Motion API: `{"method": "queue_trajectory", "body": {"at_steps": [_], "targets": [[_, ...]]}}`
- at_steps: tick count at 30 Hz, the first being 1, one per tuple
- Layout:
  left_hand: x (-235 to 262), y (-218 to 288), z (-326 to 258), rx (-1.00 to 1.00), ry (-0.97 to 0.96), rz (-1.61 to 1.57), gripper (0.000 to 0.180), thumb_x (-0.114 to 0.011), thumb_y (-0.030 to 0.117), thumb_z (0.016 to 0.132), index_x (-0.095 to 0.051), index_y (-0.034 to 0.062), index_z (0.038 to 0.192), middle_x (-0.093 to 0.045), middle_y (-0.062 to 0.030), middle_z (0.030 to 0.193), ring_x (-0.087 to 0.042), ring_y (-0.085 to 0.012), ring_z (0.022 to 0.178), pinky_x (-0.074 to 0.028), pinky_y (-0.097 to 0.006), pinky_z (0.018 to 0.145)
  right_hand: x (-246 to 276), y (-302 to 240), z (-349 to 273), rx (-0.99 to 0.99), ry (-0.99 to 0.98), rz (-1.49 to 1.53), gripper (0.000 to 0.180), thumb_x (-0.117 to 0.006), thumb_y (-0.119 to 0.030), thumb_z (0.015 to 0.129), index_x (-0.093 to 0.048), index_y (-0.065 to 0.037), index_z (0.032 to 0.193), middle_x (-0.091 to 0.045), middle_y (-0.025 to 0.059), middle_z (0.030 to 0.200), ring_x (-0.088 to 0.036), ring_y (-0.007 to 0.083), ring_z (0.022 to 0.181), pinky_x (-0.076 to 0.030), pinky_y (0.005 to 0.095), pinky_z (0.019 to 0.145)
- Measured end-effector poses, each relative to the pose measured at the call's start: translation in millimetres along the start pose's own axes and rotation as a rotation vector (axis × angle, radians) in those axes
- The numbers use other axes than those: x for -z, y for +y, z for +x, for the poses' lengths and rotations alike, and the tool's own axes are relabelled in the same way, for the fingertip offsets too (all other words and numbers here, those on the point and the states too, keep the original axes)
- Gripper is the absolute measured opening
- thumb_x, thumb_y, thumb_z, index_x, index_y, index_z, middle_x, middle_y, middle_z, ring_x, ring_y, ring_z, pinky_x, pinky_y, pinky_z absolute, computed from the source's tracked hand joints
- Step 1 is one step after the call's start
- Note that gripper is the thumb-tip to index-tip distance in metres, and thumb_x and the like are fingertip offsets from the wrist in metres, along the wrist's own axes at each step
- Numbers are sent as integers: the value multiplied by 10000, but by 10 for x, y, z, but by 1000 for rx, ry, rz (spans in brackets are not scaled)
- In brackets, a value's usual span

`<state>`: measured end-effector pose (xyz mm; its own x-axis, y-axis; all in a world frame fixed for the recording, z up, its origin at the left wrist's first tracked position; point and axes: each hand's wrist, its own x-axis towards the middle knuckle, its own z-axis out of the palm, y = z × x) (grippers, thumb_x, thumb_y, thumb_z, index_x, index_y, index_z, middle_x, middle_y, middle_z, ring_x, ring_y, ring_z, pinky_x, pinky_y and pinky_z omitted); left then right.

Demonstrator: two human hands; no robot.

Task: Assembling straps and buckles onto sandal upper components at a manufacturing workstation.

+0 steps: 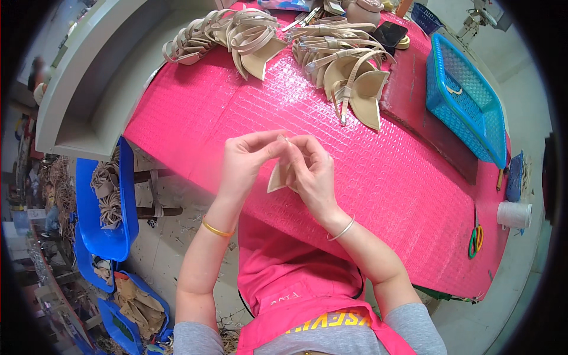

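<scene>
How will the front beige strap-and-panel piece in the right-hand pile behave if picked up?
Its curved beige panel looks fairly stiff, since it holds its bend. The thin beige strap over it is probably floppy, given its loose loop. Neighbours in the pile may drag along, as pieces overlap closely.

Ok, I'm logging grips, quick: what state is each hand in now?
Left hand: closed in a pinch; what it grips can't be told.
Right hand: closed, holding a beige piece.
</scene>
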<state>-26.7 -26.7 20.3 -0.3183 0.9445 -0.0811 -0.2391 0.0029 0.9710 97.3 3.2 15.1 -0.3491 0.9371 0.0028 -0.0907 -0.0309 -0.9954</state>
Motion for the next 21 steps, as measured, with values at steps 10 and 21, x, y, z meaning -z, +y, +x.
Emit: {"method": "queue_trajectory", "body": {"at_steps": [10,21], "targets": [[9,123,152,41,-243,101,168,-591,37,764,-614,-35,914,-624,-94,852,-567,-110,788,-451,-229,752,220,-54,84,-120,-185,164,144,-507,-123,848,-550,14,858,-564,39,658,-546,82,569,-430,194,485],[-223,432,-18,-368,162,547,243,-578,136,795,-588,-44,958,-583,-57,808,-561,-101,732,-456,-220,626,522,-118,103,-8,-196,-41,160,-504,-147,850,-566,-1,874,-536,0,728,-470,50,616,-382,188,542]]}}
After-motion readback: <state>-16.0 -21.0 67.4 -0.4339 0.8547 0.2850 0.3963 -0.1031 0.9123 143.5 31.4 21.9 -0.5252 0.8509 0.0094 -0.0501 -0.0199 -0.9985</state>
